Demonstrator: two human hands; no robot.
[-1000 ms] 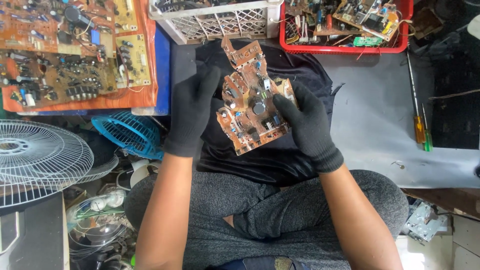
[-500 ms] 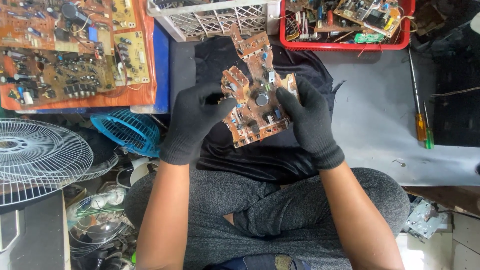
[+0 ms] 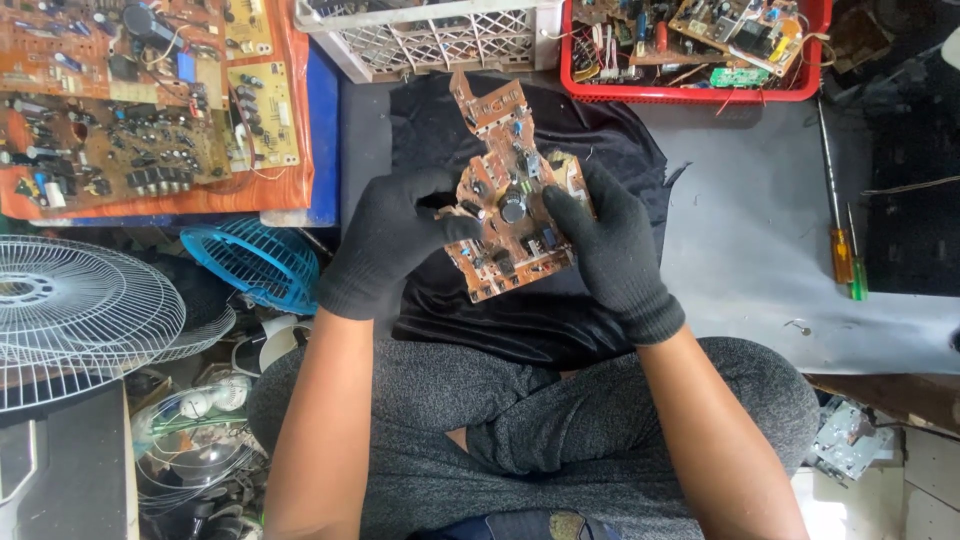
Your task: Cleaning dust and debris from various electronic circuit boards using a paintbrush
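My left hand (image 3: 392, 240) and right hand (image 3: 612, 250), both gloved, clamp the brown circuit board (image 3: 508, 215) by its edges over the black cloth (image 3: 560, 320).

Gloved hands hold a circuit board

Left hand (image 3: 392, 240) at nine o'clock, right hand (image 3: 612, 248) at three o'clock, gripping the brown circuit board (image 3: 508, 205) above a black cloth (image 3: 545, 320).

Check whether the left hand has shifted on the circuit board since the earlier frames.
Yes. The left hand slid lower along the circuit board, away from the white basket.
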